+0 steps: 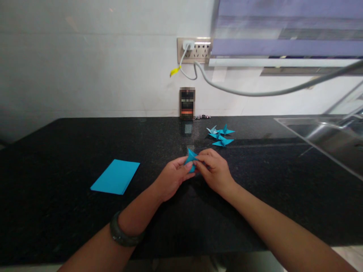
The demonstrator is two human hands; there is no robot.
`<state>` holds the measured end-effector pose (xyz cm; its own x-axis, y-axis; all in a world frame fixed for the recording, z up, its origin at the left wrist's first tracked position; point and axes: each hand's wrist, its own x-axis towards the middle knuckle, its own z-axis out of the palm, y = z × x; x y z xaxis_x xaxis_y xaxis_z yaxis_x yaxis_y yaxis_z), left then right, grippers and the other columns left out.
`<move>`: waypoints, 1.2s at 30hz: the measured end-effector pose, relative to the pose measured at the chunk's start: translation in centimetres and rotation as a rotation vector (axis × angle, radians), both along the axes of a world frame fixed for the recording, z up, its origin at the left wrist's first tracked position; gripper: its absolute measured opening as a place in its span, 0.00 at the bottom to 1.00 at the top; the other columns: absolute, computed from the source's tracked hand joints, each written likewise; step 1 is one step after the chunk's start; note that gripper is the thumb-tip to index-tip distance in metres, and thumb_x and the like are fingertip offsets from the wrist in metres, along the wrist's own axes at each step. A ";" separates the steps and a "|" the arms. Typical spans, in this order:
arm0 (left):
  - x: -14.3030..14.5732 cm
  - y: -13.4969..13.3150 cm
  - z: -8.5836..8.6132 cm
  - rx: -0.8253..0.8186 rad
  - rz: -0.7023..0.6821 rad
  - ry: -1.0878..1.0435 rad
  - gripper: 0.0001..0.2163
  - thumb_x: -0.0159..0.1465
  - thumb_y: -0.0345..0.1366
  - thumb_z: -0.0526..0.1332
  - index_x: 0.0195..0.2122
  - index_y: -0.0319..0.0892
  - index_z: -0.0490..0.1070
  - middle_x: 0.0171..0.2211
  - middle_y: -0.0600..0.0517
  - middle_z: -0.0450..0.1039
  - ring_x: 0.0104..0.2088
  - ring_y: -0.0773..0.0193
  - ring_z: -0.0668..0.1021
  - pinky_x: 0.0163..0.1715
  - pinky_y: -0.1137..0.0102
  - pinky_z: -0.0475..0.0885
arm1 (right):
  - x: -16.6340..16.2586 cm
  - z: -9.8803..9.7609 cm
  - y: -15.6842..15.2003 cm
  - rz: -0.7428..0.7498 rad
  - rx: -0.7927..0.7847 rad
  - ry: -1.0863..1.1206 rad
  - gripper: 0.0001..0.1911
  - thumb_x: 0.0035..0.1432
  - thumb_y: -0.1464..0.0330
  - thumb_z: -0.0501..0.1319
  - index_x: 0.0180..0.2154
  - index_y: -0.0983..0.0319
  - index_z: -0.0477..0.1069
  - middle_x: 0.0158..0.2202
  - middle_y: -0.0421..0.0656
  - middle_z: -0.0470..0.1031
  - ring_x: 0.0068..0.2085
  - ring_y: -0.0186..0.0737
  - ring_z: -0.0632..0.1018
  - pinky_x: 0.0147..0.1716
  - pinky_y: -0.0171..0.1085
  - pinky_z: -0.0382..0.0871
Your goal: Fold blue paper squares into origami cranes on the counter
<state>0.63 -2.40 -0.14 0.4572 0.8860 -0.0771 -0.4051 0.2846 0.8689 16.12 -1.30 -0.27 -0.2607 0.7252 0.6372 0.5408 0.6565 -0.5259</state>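
Over the middle of the dark countertop, a small folded piece of blue paper is held between both hands. My left hand grips it from the left, thumb on the near side and fingers behind. From the right, my right hand pinches its edge between thumb and fingers. One pointed corner of the paper sticks up; its lower part is partly covered by my fingers. Behind my right hand lie several folded blue paper cranes in a cluster. To the left rests a stack of flat blue paper sheets.
A phone with a bead strap leans against the wall. Above it, a white cable runs from a socket strip to the right. A metal sink is set into the black countertop at right.
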 end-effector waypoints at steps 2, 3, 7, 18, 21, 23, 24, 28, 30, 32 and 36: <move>0.0 0.1 -0.1 -0.009 -0.007 -0.020 0.10 0.58 0.37 0.59 0.39 0.39 0.73 0.39 0.49 0.73 0.40 0.66 0.73 0.45 0.68 0.65 | 0.0 -0.1 0.0 -0.040 0.011 0.039 0.03 0.54 0.72 0.58 0.32 0.60 0.69 0.31 0.42 0.68 0.33 0.36 0.71 0.31 0.35 0.67; 0.0 0.1 -0.1 -0.015 -0.005 -0.027 0.10 0.58 0.38 0.59 0.38 0.39 0.73 0.38 0.49 0.73 0.40 0.66 0.73 0.45 0.67 0.65 | 0.0 -0.1 0.0 -0.046 0.011 0.057 0.02 0.53 0.72 0.58 0.32 0.60 0.69 0.32 0.42 0.68 0.33 0.36 0.71 0.31 0.35 0.67; 0.1 0.1 -0.2 -0.065 0.026 -0.045 0.11 0.57 0.40 0.59 0.36 0.38 0.72 0.36 0.49 0.74 0.39 0.65 0.74 0.44 0.66 0.66 | 0.0 0.0 -0.1 0.033 -0.034 0.106 0.03 0.53 0.72 0.58 0.32 0.60 0.68 0.33 0.42 0.66 0.34 0.35 0.71 0.29 0.34 0.67; 0.2 0.0 -0.1 0.063 -0.004 0.083 0.15 0.52 0.35 0.65 0.41 0.39 0.72 0.37 0.50 0.74 0.39 0.65 0.74 0.45 0.67 0.65 | 0.0 0.0 0.2 -0.015 -0.110 0.151 0.02 0.51 0.71 0.59 0.27 0.60 0.68 0.30 0.41 0.66 0.32 0.35 0.70 0.28 0.35 0.66; 0.2 0.0 -0.1 0.083 0.027 0.092 0.14 0.53 0.36 0.64 0.41 0.39 0.72 0.37 0.50 0.74 0.39 0.65 0.74 0.44 0.67 0.66 | 0.0 -0.1 0.2 -0.007 -0.115 0.154 0.02 0.51 0.71 0.59 0.27 0.60 0.68 0.29 0.41 0.67 0.31 0.35 0.70 0.28 0.35 0.65; 0.2 0.0 -0.2 0.028 0.050 0.037 0.11 0.56 0.39 0.61 0.38 0.39 0.72 0.37 0.50 0.74 0.38 0.65 0.74 0.43 0.67 0.67 | 0.0 -0.2 0.2 0.001 -0.130 0.187 0.01 0.52 0.71 0.59 0.29 0.60 0.68 0.30 0.41 0.67 0.31 0.34 0.70 0.27 0.34 0.66; 0.2 0.0 -0.1 -0.005 0.059 0.004 0.11 0.57 0.40 0.60 0.37 0.39 0.72 0.35 0.50 0.74 0.37 0.65 0.75 0.42 0.67 0.68 | 0.0 -0.2 0.1 0.007 -0.140 0.209 0.01 0.52 0.71 0.59 0.30 0.60 0.68 0.31 0.41 0.66 0.31 0.34 0.70 0.27 0.34 0.66; 0.2 0.0 0.0 -0.097 0.058 -0.084 0.12 0.58 0.42 0.58 0.34 0.38 0.72 0.32 0.50 0.75 0.34 0.66 0.76 0.41 0.66 0.69 | 0.1 -0.1 -0.1 0.068 -0.154 0.251 0.04 0.52 0.73 0.58 0.32 0.59 0.68 0.33 0.42 0.66 0.33 0.35 0.70 0.26 0.33 0.66; 0.1 0.0 0.1 -0.124 0.038 -0.113 0.12 0.59 0.42 0.57 0.34 0.38 0.71 0.32 0.49 0.75 0.35 0.65 0.76 0.41 0.65 0.69 | 0.1 0.0 -0.1 0.107 -0.124 0.241 0.05 0.52 0.74 0.57 0.32 0.59 0.68 0.33 0.42 0.66 0.35 0.35 0.70 0.26 0.33 0.66; 0.1 0.1 0.1 -0.155 0.031 -0.133 0.13 0.60 0.42 0.56 0.36 0.38 0.71 0.34 0.48 0.75 0.36 0.63 0.76 0.42 0.64 0.69 | 0.1 0.1 -0.1 0.129 -0.104 0.221 0.06 0.52 0.73 0.58 0.33 0.59 0.69 0.34 0.42 0.66 0.35 0.36 0.70 0.27 0.34 0.67; 0.0 0.1 0.2 -0.168 0.047 -0.153 0.11 0.59 0.40 0.57 0.36 0.38 0.72 0.33 0.49 0.75 0.36 0.63 0.76 0.43 0.63 0.68 | 0.1 0.3 -0.1 0.138 -0.116 0.168 0.08 0.51 0.73 0.59 0.35 0.57 0.71 0.33 0.42 0.65 0.35 0.36 0.70 0.28 0.35 0.67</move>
<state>0.59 -2.26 0.02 0.4336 0.8871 -0.1581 -0.5448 0.3978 0.7383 16.18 -1.42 0.00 -0.2601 0.7607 0.5947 0.3490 0.6483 -0.6767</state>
